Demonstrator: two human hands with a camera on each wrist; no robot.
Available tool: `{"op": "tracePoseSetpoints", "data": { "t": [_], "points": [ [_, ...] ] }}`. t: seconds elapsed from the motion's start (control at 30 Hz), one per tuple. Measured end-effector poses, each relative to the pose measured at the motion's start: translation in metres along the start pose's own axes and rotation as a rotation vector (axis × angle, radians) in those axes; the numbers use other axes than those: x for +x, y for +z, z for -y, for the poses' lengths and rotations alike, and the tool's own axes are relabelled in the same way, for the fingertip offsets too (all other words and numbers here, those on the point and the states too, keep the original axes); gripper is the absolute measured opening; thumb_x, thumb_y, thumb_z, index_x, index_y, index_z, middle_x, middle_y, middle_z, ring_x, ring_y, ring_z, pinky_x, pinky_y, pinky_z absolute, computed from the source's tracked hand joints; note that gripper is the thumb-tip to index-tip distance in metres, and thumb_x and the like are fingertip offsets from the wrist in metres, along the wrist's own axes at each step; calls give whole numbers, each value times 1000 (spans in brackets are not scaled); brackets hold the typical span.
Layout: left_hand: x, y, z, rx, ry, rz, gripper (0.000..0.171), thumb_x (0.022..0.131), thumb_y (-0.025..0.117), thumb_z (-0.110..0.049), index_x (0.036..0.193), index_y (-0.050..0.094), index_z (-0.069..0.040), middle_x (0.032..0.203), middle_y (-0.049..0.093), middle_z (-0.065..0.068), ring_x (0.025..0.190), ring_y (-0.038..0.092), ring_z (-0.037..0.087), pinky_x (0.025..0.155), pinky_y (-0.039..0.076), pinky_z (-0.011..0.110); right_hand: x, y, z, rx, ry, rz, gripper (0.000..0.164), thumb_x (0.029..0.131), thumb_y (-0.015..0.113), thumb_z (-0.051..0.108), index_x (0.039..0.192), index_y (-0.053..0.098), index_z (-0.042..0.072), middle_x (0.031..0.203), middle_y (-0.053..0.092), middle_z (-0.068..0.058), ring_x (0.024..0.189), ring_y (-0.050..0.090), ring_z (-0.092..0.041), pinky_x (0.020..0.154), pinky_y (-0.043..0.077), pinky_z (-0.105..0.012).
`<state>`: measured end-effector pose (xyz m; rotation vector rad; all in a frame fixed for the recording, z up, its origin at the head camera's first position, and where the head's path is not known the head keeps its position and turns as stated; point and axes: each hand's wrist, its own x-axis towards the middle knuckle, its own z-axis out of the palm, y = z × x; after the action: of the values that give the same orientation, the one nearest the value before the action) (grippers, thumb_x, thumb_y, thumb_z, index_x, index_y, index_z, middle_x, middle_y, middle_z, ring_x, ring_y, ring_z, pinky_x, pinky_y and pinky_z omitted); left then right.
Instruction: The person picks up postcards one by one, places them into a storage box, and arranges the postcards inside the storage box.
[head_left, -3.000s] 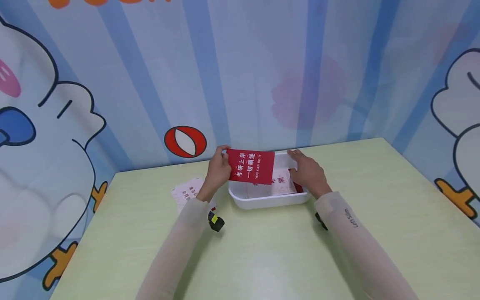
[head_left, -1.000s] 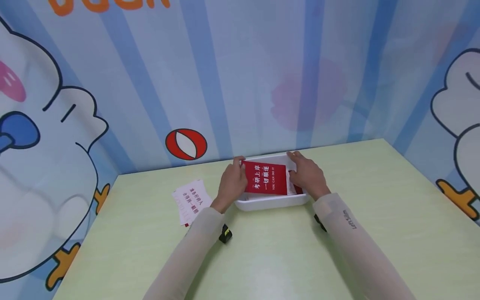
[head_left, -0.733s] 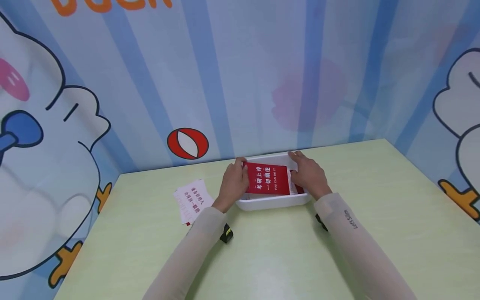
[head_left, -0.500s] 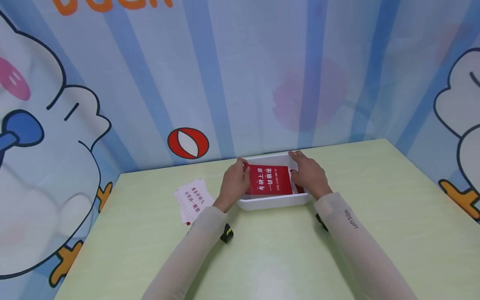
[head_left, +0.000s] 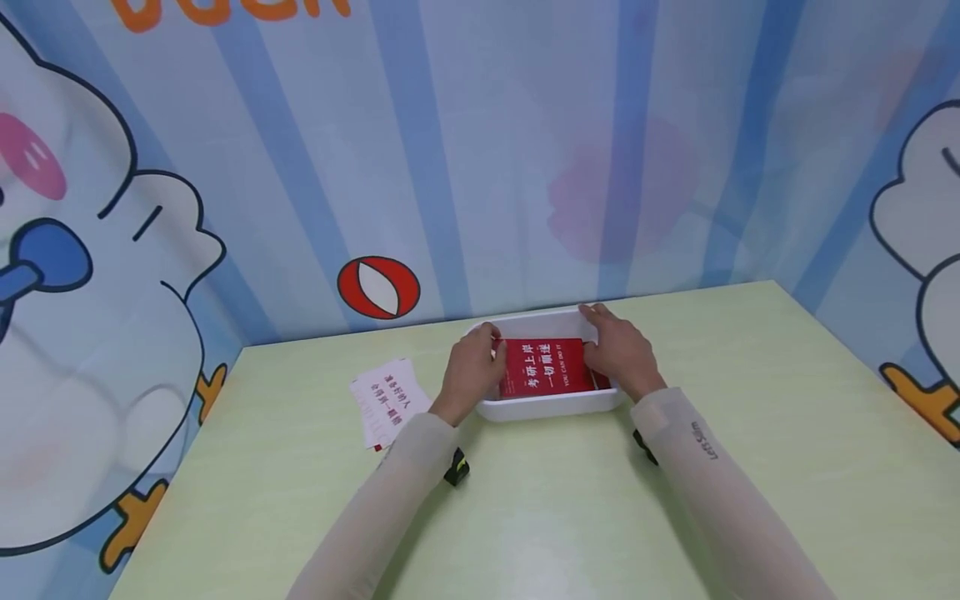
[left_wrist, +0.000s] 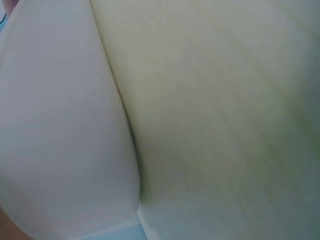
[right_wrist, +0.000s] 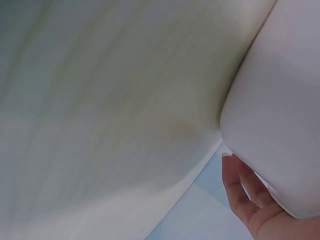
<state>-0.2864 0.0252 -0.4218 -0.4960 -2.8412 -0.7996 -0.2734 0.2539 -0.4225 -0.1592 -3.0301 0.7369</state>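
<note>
A white plastic box (head_left: 551, 407) stands near the table's back edge, with a red card (head_left: 555, 367) bearing white Chinese writing and "YOU CAN DO IT" lying low inside it. At the box's left end, my left hand (head_left: 471, 371) pinches the card's left edge between thumb and curled fingers. My right hand (head_left: 622, 350) grips the box's right end, thumb inside the rim. From the right wrist view, fingers (right_wrist: 232, 177) reach against the box's outer wall (right_wrist: 275, 110). The left wrist view has the box's wall (left_wrist: 70, 120), with the hand mostly out of sight.
White cards (head_left: 386, 400) with red writing, a red corner showing beneath, lie on the pale table (head_left: 540, 508) left of the box. A printed blue curtain (head_left: 510, 167) with cartoon figures stands right behind the table.
My left hand has moved right and down, taking the red card from above the box's left part into the box, where it covers the white card. My right hand stays on the rim.
</note>
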Motion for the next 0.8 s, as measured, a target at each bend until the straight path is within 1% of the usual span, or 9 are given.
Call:
{"op": "tracePoseSetpoints", "data": {
  "t": [0.2,0.33,0.57,0.8],
  "points": [
    [-1,0,-2,-31,-20,11,30,99,58,-23,121,59,-4,111,70,11,90,66,21,78,57,34,0,2,-1,-13,3,-5,74,90,60,16,157,29,17,164,26,-15,144,36,-44,103,44,-63],
    [-1,-1,-2,-33,-33,18,31,99,58,-23,123,58,-4,113,69,11,95,67,22,82,58,36,1,1,0,-17,2,-6,75,90,61,16,157,29,18,164,26,-14,144,37,-44,103,45,-62],
    [0,1,-1,-13,-40,14,31,98,58,-23,122,58,-4,112,68,12,96,66,23,84,58,37,0,2,0,-14,-10,-14,74,90,61,16,157,30,17,164,27,-14,144,37,-44,102,46,-61],
    [0,1,-1,-22,-45,13,32,98,59,-23,123,57,-4,113,67,12,96,65,23,86,58,38,0,1,0,-19,-13,-14,74,89,61,15,157,30,16,164,27,-15,144,37,-44,102,46,-61]
  ]
}}
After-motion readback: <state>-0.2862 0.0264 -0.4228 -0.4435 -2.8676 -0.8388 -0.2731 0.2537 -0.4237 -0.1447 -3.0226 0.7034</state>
